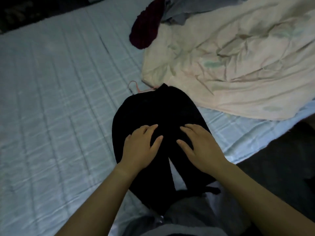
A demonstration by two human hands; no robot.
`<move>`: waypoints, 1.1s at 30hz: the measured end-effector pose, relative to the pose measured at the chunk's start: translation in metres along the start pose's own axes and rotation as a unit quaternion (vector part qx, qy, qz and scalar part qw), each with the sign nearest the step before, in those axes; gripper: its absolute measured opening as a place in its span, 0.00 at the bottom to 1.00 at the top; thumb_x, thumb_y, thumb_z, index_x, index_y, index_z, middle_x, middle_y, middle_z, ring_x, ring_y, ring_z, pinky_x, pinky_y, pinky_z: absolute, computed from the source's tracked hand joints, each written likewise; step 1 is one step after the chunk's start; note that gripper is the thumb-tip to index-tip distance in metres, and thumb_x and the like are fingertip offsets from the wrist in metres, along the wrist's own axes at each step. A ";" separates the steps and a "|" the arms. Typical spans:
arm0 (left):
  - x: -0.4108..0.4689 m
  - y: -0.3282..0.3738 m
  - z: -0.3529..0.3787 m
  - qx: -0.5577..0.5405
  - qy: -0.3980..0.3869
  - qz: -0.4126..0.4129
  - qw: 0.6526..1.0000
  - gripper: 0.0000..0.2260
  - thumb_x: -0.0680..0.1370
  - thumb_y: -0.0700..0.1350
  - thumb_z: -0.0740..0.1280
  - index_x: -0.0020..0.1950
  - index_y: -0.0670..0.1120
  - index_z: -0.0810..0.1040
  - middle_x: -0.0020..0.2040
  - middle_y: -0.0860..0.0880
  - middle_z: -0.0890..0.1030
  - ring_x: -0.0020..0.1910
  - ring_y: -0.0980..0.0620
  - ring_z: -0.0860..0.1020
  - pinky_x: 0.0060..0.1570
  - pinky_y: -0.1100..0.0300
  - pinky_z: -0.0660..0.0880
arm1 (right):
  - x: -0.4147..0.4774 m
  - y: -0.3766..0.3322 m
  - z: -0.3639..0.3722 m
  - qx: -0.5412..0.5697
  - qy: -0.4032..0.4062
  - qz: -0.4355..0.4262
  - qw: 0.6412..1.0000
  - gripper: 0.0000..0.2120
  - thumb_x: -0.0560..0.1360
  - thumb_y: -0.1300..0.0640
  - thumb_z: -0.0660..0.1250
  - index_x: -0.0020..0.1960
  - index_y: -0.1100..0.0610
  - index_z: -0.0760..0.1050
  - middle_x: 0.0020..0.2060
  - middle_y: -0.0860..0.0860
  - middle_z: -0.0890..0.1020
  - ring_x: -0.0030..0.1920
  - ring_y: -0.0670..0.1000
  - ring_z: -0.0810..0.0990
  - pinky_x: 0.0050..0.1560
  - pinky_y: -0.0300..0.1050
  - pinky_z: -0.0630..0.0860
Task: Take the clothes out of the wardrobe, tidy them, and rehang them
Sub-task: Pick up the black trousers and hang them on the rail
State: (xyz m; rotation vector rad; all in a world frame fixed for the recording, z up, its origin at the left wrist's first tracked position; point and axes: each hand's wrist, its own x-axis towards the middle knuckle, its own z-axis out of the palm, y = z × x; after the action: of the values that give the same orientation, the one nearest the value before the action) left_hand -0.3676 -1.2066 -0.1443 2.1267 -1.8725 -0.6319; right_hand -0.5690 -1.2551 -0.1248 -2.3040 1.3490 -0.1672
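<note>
Garment: black garment (158,113) flat on bed (51,99), pink hanger (136,86) at 12 o'clock.
Hands: left hand (139,147), right hand (199,147), fingers spread, gripping nothing, pressing flat, apparently to smooth.

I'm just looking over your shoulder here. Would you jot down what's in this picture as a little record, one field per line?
setting: a bed with a pale blue quilted cover
main item: black garment spread flat on the bed
hanger: pink hanger, hook showing at the garment's top end
left hand: palm down, fingers spread on the garment
right hand: palm down, fingers spread on the garment
other fabric: crumpled pale pink duvet on the right; dark red knit item beyond
lighting: dim
</note>
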 end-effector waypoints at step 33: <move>0.252 -0.185 0.090 -0.092 0.075 -0.296 0.948 0.29 0.76 0.66 0.50 0.67 0.50 0.69 0.54 0.47 0.80 0.53 0.46 0.77 0.54 0.45 0.73 | 0.397 0.129 0.129 0.200 -0.026 -0.192 0.960 0.05 0.75 0.63 0.65 0.48 0.58 0.80 0.41 0.49 0.80 0.43 0.47 0.75 0.47 0.36 0.69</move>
State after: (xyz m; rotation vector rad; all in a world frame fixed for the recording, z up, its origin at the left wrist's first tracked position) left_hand -0.2255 -1.4171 -0.3475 2.5212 -1.0340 -0.6975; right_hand -0.4264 -1.6038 -0.3466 -2.1708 0.7413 -0.4552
